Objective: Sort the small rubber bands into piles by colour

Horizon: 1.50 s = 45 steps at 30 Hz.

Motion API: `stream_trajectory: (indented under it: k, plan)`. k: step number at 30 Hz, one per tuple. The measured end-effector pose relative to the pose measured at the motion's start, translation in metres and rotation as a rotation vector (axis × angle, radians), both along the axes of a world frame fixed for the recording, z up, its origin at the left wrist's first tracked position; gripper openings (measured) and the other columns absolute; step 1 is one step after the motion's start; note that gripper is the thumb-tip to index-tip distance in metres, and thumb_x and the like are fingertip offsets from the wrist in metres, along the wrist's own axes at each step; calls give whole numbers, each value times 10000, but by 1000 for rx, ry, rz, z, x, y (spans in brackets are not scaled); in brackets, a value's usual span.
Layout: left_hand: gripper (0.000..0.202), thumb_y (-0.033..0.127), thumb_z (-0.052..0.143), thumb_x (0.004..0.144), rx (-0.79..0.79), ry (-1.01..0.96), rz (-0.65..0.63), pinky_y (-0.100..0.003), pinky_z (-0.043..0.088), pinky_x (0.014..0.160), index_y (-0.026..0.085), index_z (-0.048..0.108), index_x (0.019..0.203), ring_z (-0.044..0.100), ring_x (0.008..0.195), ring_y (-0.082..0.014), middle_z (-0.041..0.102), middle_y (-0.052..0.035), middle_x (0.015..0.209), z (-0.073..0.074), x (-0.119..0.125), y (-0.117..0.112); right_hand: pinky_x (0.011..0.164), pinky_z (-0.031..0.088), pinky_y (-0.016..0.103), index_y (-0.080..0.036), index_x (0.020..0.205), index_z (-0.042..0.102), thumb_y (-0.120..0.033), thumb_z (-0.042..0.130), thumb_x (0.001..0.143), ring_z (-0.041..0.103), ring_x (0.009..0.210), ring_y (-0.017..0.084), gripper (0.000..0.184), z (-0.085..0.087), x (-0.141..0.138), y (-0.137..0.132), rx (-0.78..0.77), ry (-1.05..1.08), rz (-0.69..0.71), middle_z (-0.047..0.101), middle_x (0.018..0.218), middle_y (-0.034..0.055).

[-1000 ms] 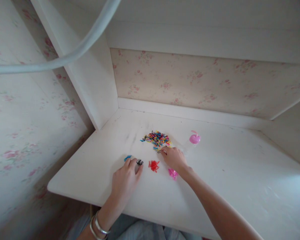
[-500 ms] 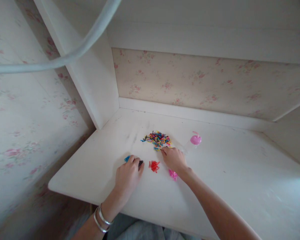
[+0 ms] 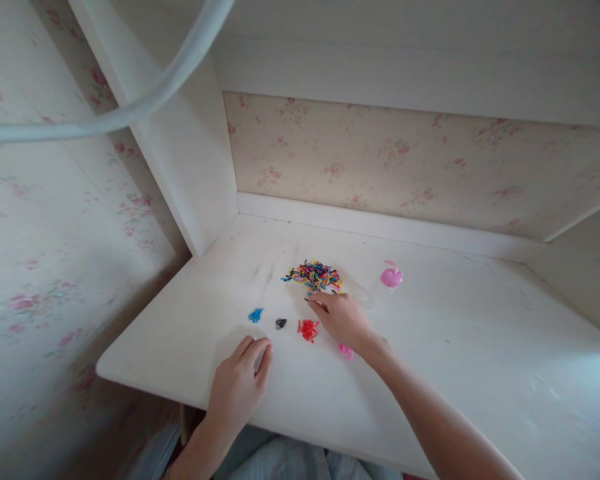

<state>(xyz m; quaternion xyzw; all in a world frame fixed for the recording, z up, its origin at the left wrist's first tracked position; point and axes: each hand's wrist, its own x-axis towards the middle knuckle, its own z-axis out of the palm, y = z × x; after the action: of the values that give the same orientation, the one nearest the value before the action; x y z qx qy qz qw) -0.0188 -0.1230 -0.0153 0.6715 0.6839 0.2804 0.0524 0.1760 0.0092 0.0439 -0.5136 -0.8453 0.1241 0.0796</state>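
Observation:
A heap of small multicoloured pieces (image 3: 315, 275) lies on the white desk (image 3: 455, 360). In front of it sit small sorted groups: blue (image 3: 255, 315), black (image 3: 281, 323), red (image 3: 308, 329) and pink (image 3: 347, 351). My right hand (image 3: 343, 318) rests at the heap's near edge, its fingertips pinched on a small dark piece. My left hand (image 3: 239, 381) lies flat on the desk near the front edge, fingers together and holding nothing, a little short of the blue and black groups.
A pink apple-shaped lid on a clear little container (image 3: 389, 279) stands right of the heap. Desk side panel (image 3: 190, 173) rises at the left, flowered wallpaper behind. A pale cable (image 3: 130, 110) hangs across the upper left.
My left hand has pulled back from the black group toward the desk's front edge. My right hand has shifted slightly left along the heap's near edge.

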Motion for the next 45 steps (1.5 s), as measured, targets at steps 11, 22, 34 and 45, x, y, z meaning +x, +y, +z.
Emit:
stream_trajectory:
  k: [11, 22, 34, 45]
  plan:
    - [198, 305, 422, 934, 1, -19, -3, -221, 430, 556, 239, 608, 943, 582, 592, -113, 622, -3, 806, -1, 0, -2, 657, 385, 256, -234, 923, 648, -203, 407, 905, 648, 797, 195, 243, 6, -46, -19, 46, -300, 358, 704, 882, 50]
    - [195, 313, 436, 924, 7, -57, -32, -229, 439, 573, 238, 614, 945, 591, 614, -121, 644, -9, 824, -1, -1, 0, 575, 302, 228, -296, 928, 672, -356, 330, 949, 627, 716, 144, 348, 8, 25, -25, 43, -161, -83, 703, 822, 5]
    - [211, 313, 427, 929, 9, -98, -65, -223, 453, 573, 230, 620, 909, 597, 636, -125, 643, -9, 795, 2, 7, 3, 710, 462, 332, -265, 1170, 605, -372, 356, 936, 663, 904, 271, 358, -13, 36, 21, -39, -303, -262, 689, 988, 117]
    - [204, 300, 432, 926, -15, -104, -79, -226, 460, 593, 235, 624, 912, 610, 670, -130, 645, -7, 808, 6, 7, 2, 725, 461, 361, -201, 1127, 600, -294, 280, 966, 663, 887, 273, 370, -17, 33, 29, 13, -309, -261, 683, 952, 147]
